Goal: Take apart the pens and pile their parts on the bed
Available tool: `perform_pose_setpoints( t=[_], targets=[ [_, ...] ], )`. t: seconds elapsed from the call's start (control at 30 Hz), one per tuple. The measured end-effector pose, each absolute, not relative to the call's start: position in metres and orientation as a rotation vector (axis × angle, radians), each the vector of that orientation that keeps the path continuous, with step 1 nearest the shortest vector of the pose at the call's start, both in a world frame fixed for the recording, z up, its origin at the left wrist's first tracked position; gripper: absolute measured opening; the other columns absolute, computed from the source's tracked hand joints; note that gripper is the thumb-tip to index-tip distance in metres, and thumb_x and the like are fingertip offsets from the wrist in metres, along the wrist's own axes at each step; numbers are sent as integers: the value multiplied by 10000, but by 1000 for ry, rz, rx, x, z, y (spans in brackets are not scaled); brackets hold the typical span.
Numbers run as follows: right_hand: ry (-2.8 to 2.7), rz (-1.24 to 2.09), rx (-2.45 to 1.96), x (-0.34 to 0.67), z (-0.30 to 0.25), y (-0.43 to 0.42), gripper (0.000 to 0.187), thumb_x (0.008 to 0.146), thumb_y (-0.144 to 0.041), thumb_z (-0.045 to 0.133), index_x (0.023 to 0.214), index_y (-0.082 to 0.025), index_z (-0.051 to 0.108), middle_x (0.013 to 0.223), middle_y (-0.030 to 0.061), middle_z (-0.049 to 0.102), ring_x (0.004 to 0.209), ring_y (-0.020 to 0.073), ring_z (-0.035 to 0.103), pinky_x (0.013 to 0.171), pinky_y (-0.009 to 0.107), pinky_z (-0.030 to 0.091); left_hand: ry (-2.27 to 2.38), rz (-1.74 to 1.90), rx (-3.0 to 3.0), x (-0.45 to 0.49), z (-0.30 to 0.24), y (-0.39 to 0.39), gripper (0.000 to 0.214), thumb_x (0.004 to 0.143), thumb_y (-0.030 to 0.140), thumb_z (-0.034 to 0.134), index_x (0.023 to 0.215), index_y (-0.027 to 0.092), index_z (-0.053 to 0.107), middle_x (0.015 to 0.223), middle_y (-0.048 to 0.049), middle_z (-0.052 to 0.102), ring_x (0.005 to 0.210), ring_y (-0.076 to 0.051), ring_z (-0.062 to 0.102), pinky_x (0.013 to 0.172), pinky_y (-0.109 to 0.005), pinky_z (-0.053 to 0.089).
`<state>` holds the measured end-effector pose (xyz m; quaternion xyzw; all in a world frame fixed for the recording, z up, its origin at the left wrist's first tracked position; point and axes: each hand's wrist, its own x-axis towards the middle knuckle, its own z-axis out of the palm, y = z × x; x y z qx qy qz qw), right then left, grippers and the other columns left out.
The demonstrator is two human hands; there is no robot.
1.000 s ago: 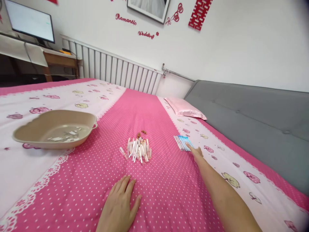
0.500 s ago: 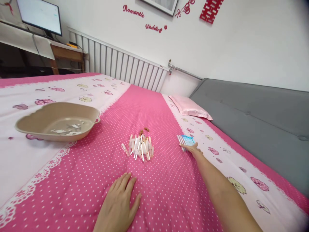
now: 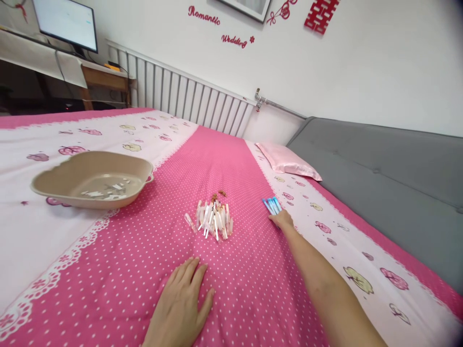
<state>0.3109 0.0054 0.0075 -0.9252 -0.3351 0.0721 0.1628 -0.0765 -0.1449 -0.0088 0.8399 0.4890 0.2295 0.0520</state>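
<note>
My right hand (image 3: 282, 219) is reached out to the right and closed around a small bundle of slim blue sticks (image 3: 272, 206), whose light ends point up and left. The palm hides part of the bundle. My left hand (image 3: 183, 296) lies flat on the pink dotted bedspread (image 3: 144, 270), fingers stretched, with nothing under it that I can see. Ahead of that hand is a pile of short white and pink sticks (image 3: 216, 220), too small to identify. One pinkish stick (image 3: 190, 222) lies apart at the pile's left, and small brown pieces (image 3: 221, 193) lie just behind it.
A beige plastic basin (image 3: 90, 178) with white and grey scraps inside stands at the left. Farther back are a pink pillow (image 3: 287, 161), a grey padded headboard (image 3: 379, 178) and a white radiator (image 3: 184, 89). A monitor (image 3: 67, 24) stands on a desk at far left.
The blue sticks lay spread in a row under my right hand; now they are gathered into a tighter bundle in it and turned. My left hand stays flat on the bedspread.
</note>
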Motion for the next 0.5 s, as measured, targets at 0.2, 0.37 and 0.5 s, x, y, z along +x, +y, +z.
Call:
perform_pose_setpoints(
  t=[0.2,0.37,0.5],
  targets=[
    [-913,184,-2651,299,14,-3,716,532,-399,681,1162,-126,478,1117,181,575,1023,305,550,822,371,442,1494,683,2533,-77,-7,-145,433,822,400,406,1190,209,529,1239,-83,540,1153,-252,469,982,-425,351],
    [-961,306,-2534,274,17,-25,542,562,-426,641,1013,-133,572,922,114,657,818,247,623,625,306,476,1487,699,2524,-76,-5,-146,416,826,375,402,1177,199,536,1226,-89,544,1146,-247,471,980,-420,346],
    [-1023,401,-2394,237,15,-40,475,556,-403,640,944,-130,607,813,74,669,692,198,625,509,241,432,1476,749,2519,-76,-4,-146,396,825,360,411,1153,187,549,1201,-97,555,1130,-247,478,977,-424,341]
  ],
)
